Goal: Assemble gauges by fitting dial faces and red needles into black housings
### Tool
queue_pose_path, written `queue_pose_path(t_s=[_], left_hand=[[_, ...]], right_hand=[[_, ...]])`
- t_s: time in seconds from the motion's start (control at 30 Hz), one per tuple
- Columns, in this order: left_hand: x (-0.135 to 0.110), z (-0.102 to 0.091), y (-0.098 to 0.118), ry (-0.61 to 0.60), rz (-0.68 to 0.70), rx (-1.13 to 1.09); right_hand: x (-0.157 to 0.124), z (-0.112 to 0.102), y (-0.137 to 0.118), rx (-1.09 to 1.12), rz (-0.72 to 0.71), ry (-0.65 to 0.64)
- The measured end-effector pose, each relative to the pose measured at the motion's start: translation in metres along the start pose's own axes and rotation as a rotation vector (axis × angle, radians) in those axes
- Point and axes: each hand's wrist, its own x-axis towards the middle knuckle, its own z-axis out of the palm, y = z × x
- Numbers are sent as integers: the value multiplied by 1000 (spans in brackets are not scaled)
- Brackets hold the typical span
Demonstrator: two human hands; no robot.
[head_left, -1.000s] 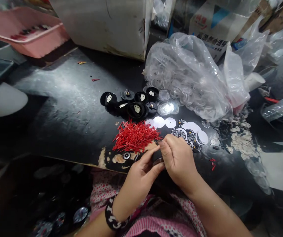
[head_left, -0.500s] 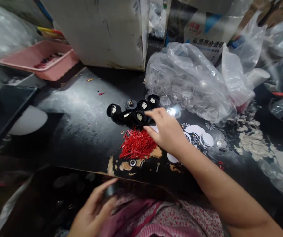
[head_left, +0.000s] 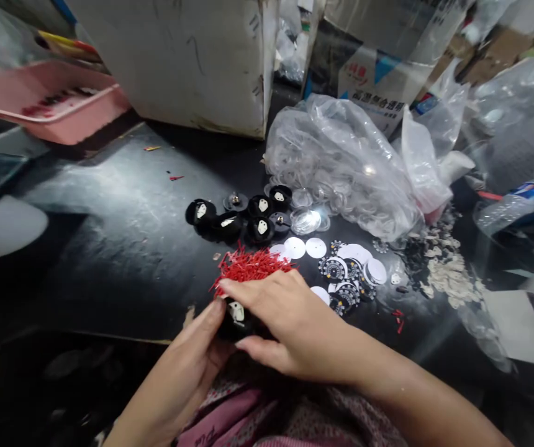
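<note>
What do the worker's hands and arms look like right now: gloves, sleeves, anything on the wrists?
Both hands are bare: no gloves on the left hand or the right hand, and no rings show. The left forearm and right forearm are uncovered to the frame edge, with no sleeve, watch or band in view. Below them a pink patterned garment shows.

Pile of pins (head_left: 251, 267) on worktop (head_left: 122, 248); round caps (head_left: 243, 214) behind pile; paper discs (head_left: 341, 264) right of pile; plastic bag (head_left: 341, 158) behind discs.
</note>
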Motion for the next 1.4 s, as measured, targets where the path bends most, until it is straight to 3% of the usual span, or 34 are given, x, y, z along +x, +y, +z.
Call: queue_pose_path(t_s=[0.07,0.13,0.2,0.27,0.37,0.57,0.7,0.8,0.87,0.97,1.17,1.4], left_hand=[[0,4,-4,-83,-103,-35],[-4,4,-10,-73,-113,-62],[-9,4,-16,-41,-92,-98],[-14,9,-22,-48,-91,-127],[-16,18,-27,-117,-91,-164],[-16,24,-26,-171,-131,-277],[-14,28,-28,-224,-212,-337],[-9,35,-30,-161,-135,-357],[-8,39,-31,-100,-71,-338],[-9,44,-34,-106,-91,-288],[-12,43,-53,-75,-16,-109],[-12,37,-59,-150,7,-69]], right_hand=[[-17,-11,14,34,137,68],[-32,-24,36,-64,366,167],[-45,-34,58,-238,581,133],[-53,-38,72,-346,672,35],[-59,-35,80,-355,661,15],[-63,-23,73,-245,581,255],[-61,-17,52,241,636,336],[-57,-13,34,504,640,343],[-52,-10,24,511,641,402],[-43,-5,13,479,621,446],[-35,6,6,398,667,418],[-40,8,10,483,732,386]])
